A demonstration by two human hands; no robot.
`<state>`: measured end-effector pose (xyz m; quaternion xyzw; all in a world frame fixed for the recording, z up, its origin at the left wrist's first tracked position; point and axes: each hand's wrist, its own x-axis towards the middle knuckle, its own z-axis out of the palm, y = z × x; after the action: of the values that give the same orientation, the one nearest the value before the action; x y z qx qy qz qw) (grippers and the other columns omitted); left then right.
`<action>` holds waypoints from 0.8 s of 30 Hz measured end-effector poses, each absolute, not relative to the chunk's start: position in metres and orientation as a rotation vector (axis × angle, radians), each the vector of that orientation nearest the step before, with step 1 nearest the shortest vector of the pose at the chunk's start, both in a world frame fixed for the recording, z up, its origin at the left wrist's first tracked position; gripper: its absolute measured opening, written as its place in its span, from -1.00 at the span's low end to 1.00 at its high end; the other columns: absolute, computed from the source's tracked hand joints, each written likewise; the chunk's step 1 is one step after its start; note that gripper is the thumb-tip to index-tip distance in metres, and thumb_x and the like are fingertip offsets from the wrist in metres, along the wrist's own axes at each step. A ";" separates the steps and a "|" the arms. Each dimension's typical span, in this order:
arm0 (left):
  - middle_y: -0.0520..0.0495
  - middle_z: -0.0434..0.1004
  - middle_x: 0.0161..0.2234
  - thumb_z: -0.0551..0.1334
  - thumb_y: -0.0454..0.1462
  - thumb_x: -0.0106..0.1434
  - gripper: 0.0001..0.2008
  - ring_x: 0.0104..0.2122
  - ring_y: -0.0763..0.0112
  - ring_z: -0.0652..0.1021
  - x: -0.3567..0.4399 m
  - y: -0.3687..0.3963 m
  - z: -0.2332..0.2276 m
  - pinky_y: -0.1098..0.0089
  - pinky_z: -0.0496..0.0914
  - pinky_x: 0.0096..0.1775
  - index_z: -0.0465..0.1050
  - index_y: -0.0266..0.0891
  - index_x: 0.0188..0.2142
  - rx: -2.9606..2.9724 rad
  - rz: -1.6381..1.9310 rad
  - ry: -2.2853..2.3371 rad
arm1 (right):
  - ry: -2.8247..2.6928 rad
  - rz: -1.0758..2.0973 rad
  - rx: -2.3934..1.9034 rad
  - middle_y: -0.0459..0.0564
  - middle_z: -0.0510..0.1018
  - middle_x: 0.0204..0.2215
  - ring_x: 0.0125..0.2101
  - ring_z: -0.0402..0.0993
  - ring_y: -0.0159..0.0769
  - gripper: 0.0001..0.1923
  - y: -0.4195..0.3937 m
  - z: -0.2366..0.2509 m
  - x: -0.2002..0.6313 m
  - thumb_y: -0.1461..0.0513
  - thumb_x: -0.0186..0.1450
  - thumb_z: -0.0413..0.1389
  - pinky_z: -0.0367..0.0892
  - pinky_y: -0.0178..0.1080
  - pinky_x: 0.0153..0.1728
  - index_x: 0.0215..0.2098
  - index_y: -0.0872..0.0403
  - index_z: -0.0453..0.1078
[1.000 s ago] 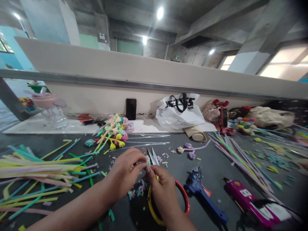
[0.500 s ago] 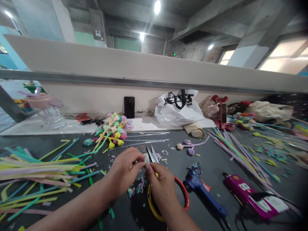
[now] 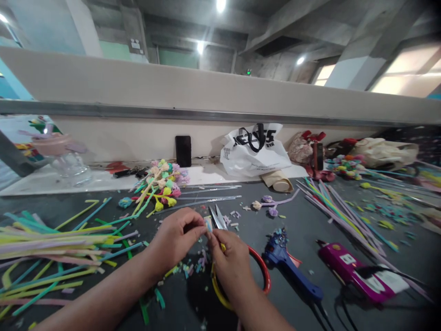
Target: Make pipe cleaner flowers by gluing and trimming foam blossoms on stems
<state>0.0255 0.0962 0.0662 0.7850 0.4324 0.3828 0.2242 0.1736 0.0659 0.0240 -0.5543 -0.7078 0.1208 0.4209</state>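
A: Item one, what are the hands working on?

B: The left hand (image 3: 177,236) and the right hand (image 3: 229,257) are meeting fingertip to fingertip above the dark matte tabletop (image 3: 303,230), both pinching a small pale-blue soft strip piece (image 3: 208,224). Each hand's thumb and forefinger are closing on it. The piece is too small to tell its long axis with certainty; it is appearing to stand roughly upright, toward 12 o'clock.

A: Item two, tools?

B: Small steel snips with pointed blades (image 3: 218,217) are showing just above the right hand's fingers, tips pointing to 12 o'clock; whether that hand is gripping them I cannot tell. A ring with a yellow half and a red half, smooth plastic (image 3: 263,271), is lying under the right wrist. At 3 o'clock a blue plastic glue gun (image 3: 291,271) is lying, handle toward 5 o'clock, and beyond it a magenta glue gun with a white label (image 3: 351,271).

A: Item three, stock and room?

B: Long thin pastel foam strips in yellow, green and lilac (image 3: 51,243) are piling at 9 o'clock, lengthwise left to right. A bunch of small foam flowers on stems (image 3: 161,184) is lying at 11 o'clock. Coloured offcut crumbs (image 3: 193,269) are scattering beneath the hands. Bare tabletop is opening between the snips and the white plastic bag with black print (image 3: 257,151) at 1 o'clock.
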 end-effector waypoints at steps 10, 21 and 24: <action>0.05 0.37 -0.54 0.16 -0.42 0.12 -0.87 -0.49 0.51 0.40 0.029 0.092 0.069 0.51 0.26 -0.41 0.36 -0.27 -0.54 2.234 1.083 1.256 | -1.783 0.201 -1.325 -0.04 0.45 -0.60 -0.50 0.31 -0.32 -0.76 0.064 0.022 0.173 0.26 0.26 -0.03 0.11 -0.32 -0.40 -0.54 0.09 0.35; 0.04 0.36 -0.52 0.15 -0.43 0.14 -0.85 -0.46 0.51 0.39 0.030 0.087 0.063 0.51 0.26 -0.39 0.33 -0.27 -0.55 2.301 1.122 1.162 | -1.738 0.275 -1.287 -0.12 0.34 -0.69 -0.56 0.27 -0.37 -0.70 0.063 0.029 0.172 0.27 0.25 -0.04 0.16 -0.30 -0.35 -0.64 0.08 0.25; 0.04 0.36 -0.52 0.13 -0.43 0.15 -0.84 -0.46 0.51 0.39 0.029 0.088 0.063 0.50 0.26 -0.38 0.34 -0.27 -0.54 2.337 1.079 1.098 | -1.739 0.294 -1.273 -0.13 0.31 -0.70 -0.58 0.25 -0.38 -0.70 0.062 0.029 0.172 0.27 0.25 -0.04 0.16 -0.31 -0.38 -0.65 0.08 0.24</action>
<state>0.0290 0.0878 0.0634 0.8229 0.3864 0.3799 0.1706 0.1724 0.0619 0.0288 -0.5184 -0.7079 0.1197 0.4645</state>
